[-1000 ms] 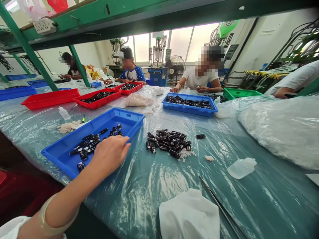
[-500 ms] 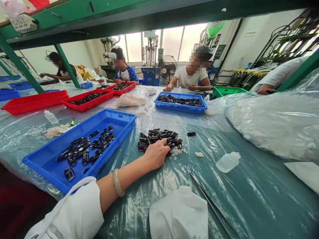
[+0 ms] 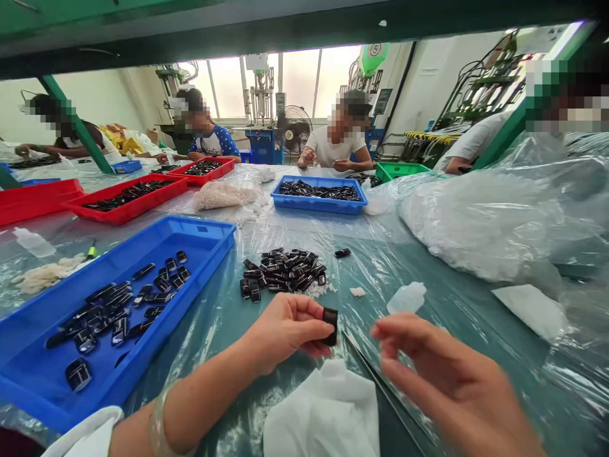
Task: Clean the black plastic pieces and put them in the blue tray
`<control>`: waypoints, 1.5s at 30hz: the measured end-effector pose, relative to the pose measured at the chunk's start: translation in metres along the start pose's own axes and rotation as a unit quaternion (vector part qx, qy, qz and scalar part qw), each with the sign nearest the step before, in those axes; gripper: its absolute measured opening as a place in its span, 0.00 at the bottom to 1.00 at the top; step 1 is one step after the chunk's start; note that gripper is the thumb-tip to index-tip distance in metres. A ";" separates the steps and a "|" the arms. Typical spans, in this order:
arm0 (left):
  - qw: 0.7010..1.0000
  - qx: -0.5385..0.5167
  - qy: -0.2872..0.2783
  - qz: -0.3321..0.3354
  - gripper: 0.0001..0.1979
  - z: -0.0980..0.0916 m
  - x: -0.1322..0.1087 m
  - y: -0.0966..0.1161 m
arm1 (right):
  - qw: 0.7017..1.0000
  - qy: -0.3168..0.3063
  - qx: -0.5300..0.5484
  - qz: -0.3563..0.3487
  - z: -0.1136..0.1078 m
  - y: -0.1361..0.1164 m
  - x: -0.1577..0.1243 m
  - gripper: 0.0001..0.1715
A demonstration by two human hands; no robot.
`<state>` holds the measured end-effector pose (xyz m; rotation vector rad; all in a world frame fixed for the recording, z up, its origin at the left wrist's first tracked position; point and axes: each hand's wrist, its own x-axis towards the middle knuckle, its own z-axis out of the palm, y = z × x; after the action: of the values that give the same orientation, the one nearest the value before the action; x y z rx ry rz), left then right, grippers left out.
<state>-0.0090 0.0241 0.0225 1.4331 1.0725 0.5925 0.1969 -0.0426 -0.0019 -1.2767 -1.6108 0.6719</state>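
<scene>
Lying loose in the blue plastic tray (image 3: 202,244) at left are glossy black oblong pieces (image 3: 104,311); to its right, on the plastic-covered table (image 3: 214,317), a heap of similar pieces (image 3: 285,270) sits just beyond the left hand (image 3: 285,330). That hand pinches one black piece (image 3: 332,317) between thumb and fingers, upright above the table, near the crumpled white cloth (image 3: 326,412). Next come slim metal tweezers (image 3: 378,379) lying aslant, a translucent squeeze bottle (image 3: 406,298) farther off, then the right hand (image 3: 442,374), its fingers loosely curled, thumb apart, nothing visible in its grasp. Handling a single piece looks like the step in hand; the next move seems to call for a steady left pinch and right fingers kept clear of the tweezers' points.
</scene>
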 end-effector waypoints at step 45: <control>0.953 -0.267 -0.133 -0.060 0.09 0.014 -0.015 -0.020 | 0.979 -0.026 0.030 0.198 -0.004 -0.012 0.023 0.18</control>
<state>-0.0090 0.0016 0.0046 0.9340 0.7055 0.5319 0.1949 -0.0249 0.0179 -1.5623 -1.3749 0.9980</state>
